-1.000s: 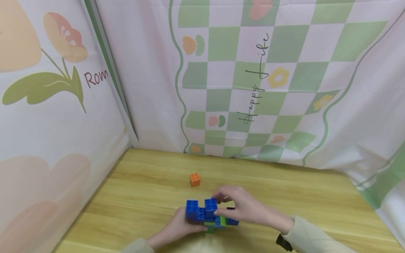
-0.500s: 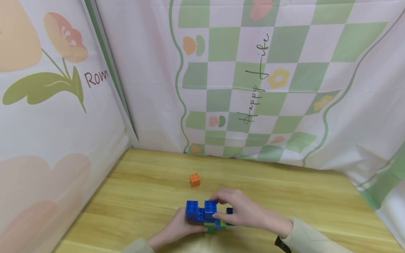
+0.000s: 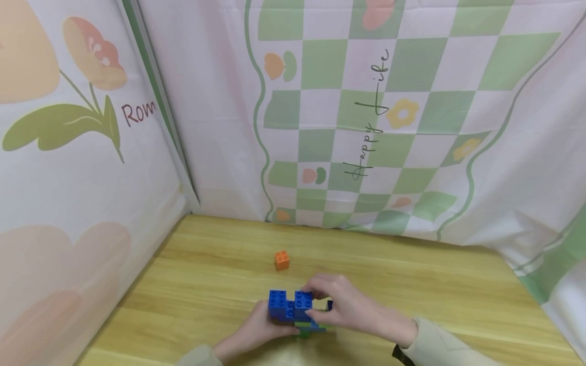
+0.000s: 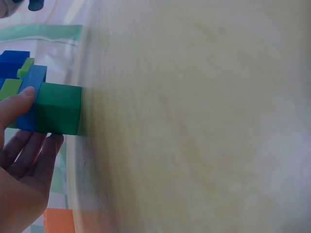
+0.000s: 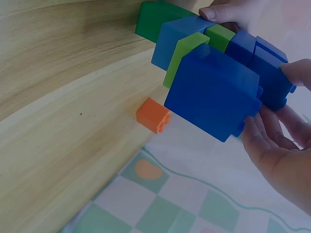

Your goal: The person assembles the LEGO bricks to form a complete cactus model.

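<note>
My left hand [image 3: 262, 328] grips the lower left side of a toy brick assembly, its thumb on a medium blue layer [image 4: 30, 108] in the left wrist view. Beneath that layer is a dark green brick [image 4: 59, 109]. Up top, one square blue brick [image 3: 277, 303] sits at the left end. My right hand [image 3: 350, 307] pinches another blue brick [image 3: 303, 302] to its right, between thumb and fingers. A larger dark blue brick [image 5: 214, 92] stands over lime green pieces in the right wrist view; in the head view my right hand mostly covers it.
A loose orange brick [image 3: 282, 261] lies on the wooden table [image 3: 206, 264] beyond the assembly. A checkered curtain [image 3: 371, 127] hangs along the table's back edge, and a flower-printed panel [image 3: 68, 178] runs along the left.
My right hand shifts slightly left, and the blue brick it pinches moves slightly left too. It now covers more of the assembly's right end. My left hand and the orange brick stay put.
</note>
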Action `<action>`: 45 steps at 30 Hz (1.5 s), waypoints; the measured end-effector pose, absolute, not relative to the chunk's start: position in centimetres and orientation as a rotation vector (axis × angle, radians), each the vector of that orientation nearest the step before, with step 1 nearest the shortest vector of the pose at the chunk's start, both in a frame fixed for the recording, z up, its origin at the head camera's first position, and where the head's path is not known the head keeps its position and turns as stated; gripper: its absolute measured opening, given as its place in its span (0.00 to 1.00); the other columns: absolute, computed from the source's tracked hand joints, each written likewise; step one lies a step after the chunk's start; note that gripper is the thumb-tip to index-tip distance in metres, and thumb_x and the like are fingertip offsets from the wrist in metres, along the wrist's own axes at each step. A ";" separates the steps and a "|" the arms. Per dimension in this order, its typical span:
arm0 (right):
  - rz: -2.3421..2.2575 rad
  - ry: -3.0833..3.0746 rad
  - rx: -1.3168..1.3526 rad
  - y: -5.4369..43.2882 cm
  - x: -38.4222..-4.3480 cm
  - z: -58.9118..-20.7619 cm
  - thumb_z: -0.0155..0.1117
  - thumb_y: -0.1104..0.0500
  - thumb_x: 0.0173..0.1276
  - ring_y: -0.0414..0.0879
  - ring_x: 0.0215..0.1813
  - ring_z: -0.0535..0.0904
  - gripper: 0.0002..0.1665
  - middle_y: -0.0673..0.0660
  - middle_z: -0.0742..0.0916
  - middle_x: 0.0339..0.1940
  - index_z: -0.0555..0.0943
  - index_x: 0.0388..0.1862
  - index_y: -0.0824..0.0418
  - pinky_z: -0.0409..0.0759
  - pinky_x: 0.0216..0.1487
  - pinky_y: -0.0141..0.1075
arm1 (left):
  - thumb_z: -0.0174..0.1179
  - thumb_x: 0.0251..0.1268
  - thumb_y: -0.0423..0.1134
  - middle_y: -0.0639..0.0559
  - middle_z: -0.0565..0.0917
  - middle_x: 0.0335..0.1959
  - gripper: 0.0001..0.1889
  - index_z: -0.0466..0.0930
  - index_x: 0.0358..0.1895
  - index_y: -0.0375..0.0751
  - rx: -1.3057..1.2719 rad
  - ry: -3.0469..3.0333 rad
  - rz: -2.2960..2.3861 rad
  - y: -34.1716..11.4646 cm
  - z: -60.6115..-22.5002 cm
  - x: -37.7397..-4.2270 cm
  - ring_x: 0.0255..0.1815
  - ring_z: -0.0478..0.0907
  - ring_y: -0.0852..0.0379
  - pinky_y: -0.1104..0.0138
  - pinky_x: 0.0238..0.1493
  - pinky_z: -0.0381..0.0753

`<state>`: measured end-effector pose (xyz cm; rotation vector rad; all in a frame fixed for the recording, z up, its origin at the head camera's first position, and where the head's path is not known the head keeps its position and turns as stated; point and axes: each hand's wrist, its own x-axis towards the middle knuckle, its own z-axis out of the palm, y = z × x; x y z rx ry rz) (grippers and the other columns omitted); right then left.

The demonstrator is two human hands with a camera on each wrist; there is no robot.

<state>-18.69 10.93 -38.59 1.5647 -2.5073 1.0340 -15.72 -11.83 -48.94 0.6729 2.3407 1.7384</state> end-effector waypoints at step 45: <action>0.902 -2.601 1.627 11.3 -18.9 -37.9 0.69 0.57 0.66 0.34 0.43 0.83 0.17 0.54 0.88 0.45 0.79 0.50 0.61 0.86 0.44 0.26 | 0.74 0.53 0.43 0.50 0.87 0.54 0.28 0.79 0.60 0.49 0.597 2.338 1.725 -12.3 -49.2 -16.0 0.53 0.84 0.62 0.73 0.59 0.79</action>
